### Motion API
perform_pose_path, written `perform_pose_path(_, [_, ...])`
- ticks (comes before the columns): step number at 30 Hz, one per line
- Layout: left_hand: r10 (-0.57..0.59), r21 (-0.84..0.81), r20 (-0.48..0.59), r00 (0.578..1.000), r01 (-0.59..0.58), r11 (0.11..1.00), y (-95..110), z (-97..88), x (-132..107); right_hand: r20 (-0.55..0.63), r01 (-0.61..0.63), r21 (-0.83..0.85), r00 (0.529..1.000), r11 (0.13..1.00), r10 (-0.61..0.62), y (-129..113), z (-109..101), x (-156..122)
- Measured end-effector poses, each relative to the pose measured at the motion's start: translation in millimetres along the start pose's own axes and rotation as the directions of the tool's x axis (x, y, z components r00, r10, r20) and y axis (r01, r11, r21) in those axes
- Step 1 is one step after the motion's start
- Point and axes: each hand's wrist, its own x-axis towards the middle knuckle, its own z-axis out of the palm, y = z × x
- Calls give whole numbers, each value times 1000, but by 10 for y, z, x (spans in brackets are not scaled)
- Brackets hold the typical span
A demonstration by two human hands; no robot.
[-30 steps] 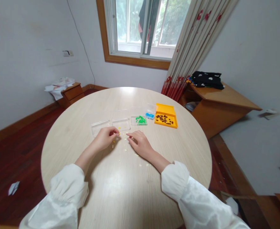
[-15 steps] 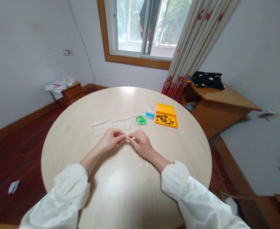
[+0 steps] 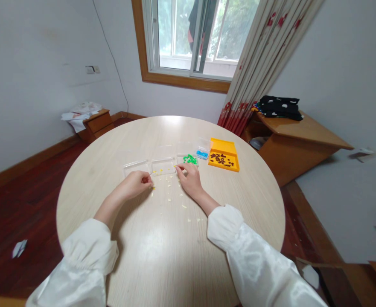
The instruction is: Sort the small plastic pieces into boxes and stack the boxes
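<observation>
- Round, pale wood-grain table (image 3: 162, 264) under the left hand (image 3: 136, 184) and right hand (image 3: 190, 178).
- Clear box (image 3: 136, 163) just beyond the left hand.
- Second clear box (image 3: 163, 159) beyond, between both.
- Third clear box (image 3: 178, 159), partly hidden behind the right hand.
- Smaller clear box (image 3: 202, 157), then open orange box (image 3: 223, 146), right of it.
- Pale bits (image 3: 169, 199) scattered between them and nearer.

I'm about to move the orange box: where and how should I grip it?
Probably grip the orange box by its near corners, coming from the near side: that edge is free, while the lid stands open behind and blue pieces sit close left. Keep it level; brown pieces lie loose inside.
</observation>
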Motion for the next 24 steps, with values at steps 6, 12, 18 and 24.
perform_pose_path(6, [136, 67, 76, 988, -141, 988, -19, 31, 20, 65, -43, -58, 997, 997, 47, 83, 160, 113])
perform_pose_path(12, [231, 133, 127, 965, -248, 960, -64, 56, 36, 124, -61, -71, 990, 996, 70, 114, 184, 117])
perform_pose_path(18, [242, 121, 87, 966, -251, 960, -34, 99, 30, 150, 30, 1, 988, 1000, -30, 45, 161, 79])
perform_pose_path(24, [152, -5, -122, 981, -154, 988, 40, 146, 40, 195, 175, 33, 964, 984, -179, -40, 129, 46])
